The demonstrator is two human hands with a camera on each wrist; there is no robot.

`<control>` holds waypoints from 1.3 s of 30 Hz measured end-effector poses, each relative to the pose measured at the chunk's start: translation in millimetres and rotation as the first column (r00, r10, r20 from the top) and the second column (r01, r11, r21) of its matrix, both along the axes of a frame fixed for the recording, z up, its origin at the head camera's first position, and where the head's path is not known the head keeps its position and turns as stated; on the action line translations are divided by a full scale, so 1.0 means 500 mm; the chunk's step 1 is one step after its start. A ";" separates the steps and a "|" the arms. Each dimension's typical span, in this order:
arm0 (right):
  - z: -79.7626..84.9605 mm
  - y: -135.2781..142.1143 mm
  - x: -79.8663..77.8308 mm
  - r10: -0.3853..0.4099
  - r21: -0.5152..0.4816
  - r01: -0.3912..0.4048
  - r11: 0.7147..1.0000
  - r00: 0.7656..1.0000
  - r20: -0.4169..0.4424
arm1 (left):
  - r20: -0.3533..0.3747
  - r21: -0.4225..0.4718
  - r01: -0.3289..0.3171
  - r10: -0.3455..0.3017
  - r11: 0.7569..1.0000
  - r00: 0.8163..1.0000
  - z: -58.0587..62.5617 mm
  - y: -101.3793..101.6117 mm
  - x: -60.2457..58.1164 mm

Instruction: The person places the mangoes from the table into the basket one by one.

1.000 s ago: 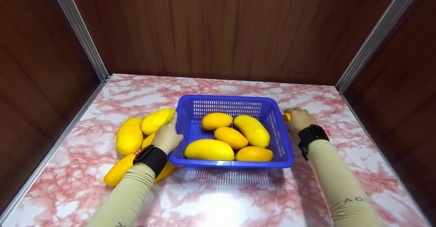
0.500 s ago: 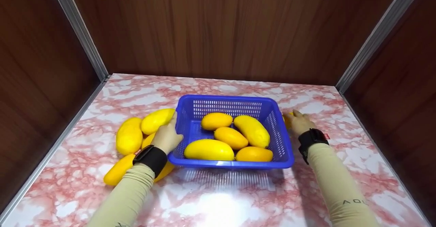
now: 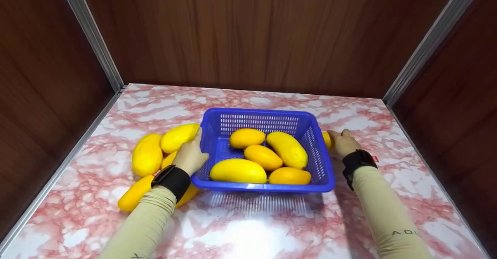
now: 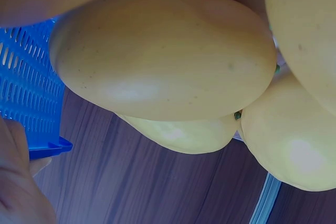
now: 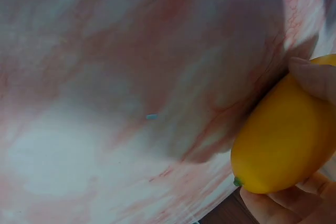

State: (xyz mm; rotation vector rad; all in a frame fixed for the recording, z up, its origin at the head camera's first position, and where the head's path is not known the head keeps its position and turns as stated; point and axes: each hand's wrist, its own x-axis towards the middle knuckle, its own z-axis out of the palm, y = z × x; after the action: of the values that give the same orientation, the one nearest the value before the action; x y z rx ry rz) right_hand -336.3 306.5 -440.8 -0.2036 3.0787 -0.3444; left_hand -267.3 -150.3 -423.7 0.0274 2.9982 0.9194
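A blue plastic basket (image 3: 264,187) holds several yellow mangoes, one of them the long mango (image 3: 288,149) at its right side. My left hand (image 3: 190,156) grips the left rim; in the left wrist view part of this hand (image 4: 21,182) shows beside the basket's slotted wall (image 4: 31,87). Just outside the right wall, my right hand (image 3: 343,144) holds another mango (image 3: 327,139), mostly hidden in the head view. From the right wrist, that mango (image 5: 283,135) lies between thumb and fingers (image 5: 283,205), its green stem tip showing.
Several more mangoes lie left of the basket, partly under my left forearm, including one mango (image 3: 147,156) at the outer edge. The pink-and-white marbled tabletop (image 3: 248,235) is bounded by brown wood panels (image 3: 248,33) with metal corner strips.
My right hand has shifted slightly toward me and its fingers have moved on the mango beside the basket. The left hand and the basket stay in place.
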 end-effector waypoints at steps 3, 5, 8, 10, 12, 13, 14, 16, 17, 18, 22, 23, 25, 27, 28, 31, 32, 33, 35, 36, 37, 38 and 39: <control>0.004 0.003 -0.001 -0.004 0.021 0.004 1.000 1.000 0.023 | 0.013 -0.001 0.001 -0.001 1.000 1.000 0.000 0.002 0.000; 0.009 0.002 -0.003 -0.008 0.034 0.007 0.999 0.999 0.038 | 0.016 -0.002 0.000 0.000 1.000 1.000 0.000 0.001 -0.001; 0.014 0.002 -0.004 -0.025 0.035 0.024 0.999 0.998 0.050 | 0.021 -0.002 -0.010 0.010 1.000 1.000 0.000 0.002 0.001; 0.015 0.002 -0.005 -0.042 0.024 0.040 0.999 0.998 0.053 | 0.021 0.000 -0.016 0.016 1.000 1.000 0.001 0.002 0.002; 0.013 0.002 -0.007 -0.064 0.014 0.063 0.998 0.996 0.056 | 0.024 0.000 -0.020 0.020 1.000 1.000 0.001 0.001 0.003; 0.013 0.003 -0.007 -0.071 0.008 0.071 0.997 0.996 0.056 | 0.021 0.001 -0.016 0.016 1.000 1.000 0.001 0.001 0.002; 0.013 0.003 -0.007 -0.077 0.003 0.077 0.997 0.995 0.056 | 0.017 -0.001 -0.014 0.014 1.000 1.000 0.000 0.001 0.002; 0.012 0.004 -0.007 -0.090 -0.004 0.091 0.996 0.994 0.060 | 0.013 -0.002 -0.008 0.008 1.000 1.000 -0.001 0.002 0.001; 0.012 0.003 -0.007 -0.094 -0.008 0.094 0.995 0.994 0.064 | 0.009 -0.003 -0.008 0.008 1.000 1.000 -0.002 0.002 0.001; 0.012 0.002 -0.007 -0.095 -0.009 0.095 0.995 0.993 0.064 | 0.005 -0.003 -0.008 0.008 1.000 1.000 -0.003 0.002 0.000; 0.010 0.000 -0.006 -0.092 -0.022 0.093 0.995 0.994 0.057 | 0.008 -0.006 -0.016 0.016 1.000 1.000 -0.003 0.002 0.000; 0.009 0.000 -0.006 -0.092 -0.025 0.093 0.995 0.994 0.052 | 0.010 -0.006 -0.017 0.017 1.000 1.000 -0.002 0.002 -0.001; 0.007 -0.001 -0.006 -0.096 -0.032 0.098 0.995 0.995 0.040 | 0.014 -0.002 -0.017 0.017 1.000 1.000 -0.001 0.001 0.000; 0.005 -0.003 -0.006 -0.102 -0.036 0.103 0.994 0.994 0.029 | 0.021 0.006 -0.016 0.016 1.000 1.000 0.001 0.000 0.001; 0.004 -0.005 -0.005 -0.109 -0.035 0.110 0.993 0.994 0.023 | 0.026 0.011 -0.014 0.014 1.000 1.000 0.002 0.000 0.001; 0.004 -0.012 -0.005 -0.120 -0.034 0.120 0.992 0.993 0.012 | 0.026 0.010 -0.014 0.014 1.000 1.000 0.004 -0.002 0.003; 0.004 -0.014 -0.005 -0.123 -0.034 0.124 0.992 0.992 0.011 | 0.026 0.009 -0.015 0.015 1.000 1.000 0.004 -0.002 0.002; 0.004 -0.015 -0.004 -0.129 -0.035 0.130 0.991 0.992 0.010 | 0.025 0.009 -0.014 0.014 1.000 1.000 0.004 -0.003 0.002; 0.003 -0.017 -0.003 -0.140 -0.037 0.140 0.989 0.990 0.011 | 0.015 0.002 -0.011 0.011 1.000 1.000 0.003 -0.003 0.002; 0.003 -0.016 -0.002 -0.143 -0.038 0.143 0.989 0.990 0.012 | 0.013 0.001 -0.010 0.010 1.000 1.000 0.003 -0.002 0.002; 0.003 -0.016 0.000 -0.149 -0.038 0.149 0.988 0.989 0.015 | 0.011 0.002 -0.008 0.008 1.000 1.000 0.002 -0.001 0.002; 0.003 -0.016 0.001 -0.154 -0.037 0.155 0.987 0.988 0.017 | 0.010 0.003 -0.004 0.004 1.000 1.000 0.001 0.000 0.002; 0.002 -0.015 0.001 -0.157 -0.035 0.157 0.987 0.987 0.018 | 0.011 0.004 -0.002 0.002 1.000 1.000 0.000 0.001 0.002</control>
State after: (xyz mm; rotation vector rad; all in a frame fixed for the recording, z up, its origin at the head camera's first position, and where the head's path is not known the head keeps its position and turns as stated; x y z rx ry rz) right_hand -335.6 299.1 -439.6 0.0415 3.0830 -0.4056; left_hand -266.2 -150.0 -423.8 0.0191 2.9874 0.9220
